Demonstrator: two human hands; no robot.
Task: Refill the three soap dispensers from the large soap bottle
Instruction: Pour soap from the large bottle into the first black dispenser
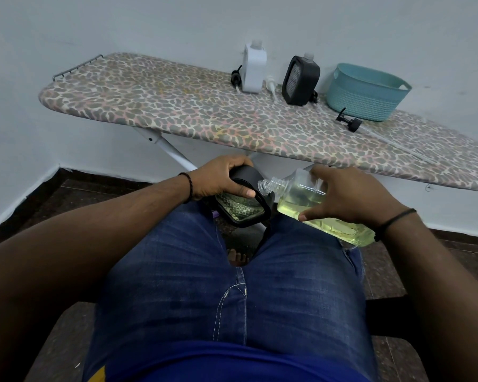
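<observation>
- Pale walls and a dark tiled floor frame an ironing board (177,111) with a leopard-print cover; the person sits before its near edge, knees in blue jeans (232,285).
- Along the board's far edge stand 2 uncapped dispensers: a white dispenser (254,70) and, to its right, a black dispenser (300,79). Both are well apart from the hands.
- 3 removed pump heads lie on the board: a black pump (236,75) and a white pump (271,84) on either side of the white dispenser, and a second black pump (349,122) just beside a teal basket (366,92) towards the right end.
- Left hand (221,179) grasps a third dispenser (246,201), black-framed with a faceted clear panel, tilted over the lap; fingers curl over its top and the thumb presses its face.
- Right hand (345,197) grips the large soap bottle (315,205), laid almost level, open neck pointing at the held dispenser; whether the neck touches the dispenser's mouth cannot be told.
- Handling judgement: the large soap bottle is about half full of yellow liquid, so likely heavy and shifting in balance as it tips; its clear plastic is stiff but may turn slippery with soap. A firm hold round the mid-body suits it.
</observation>
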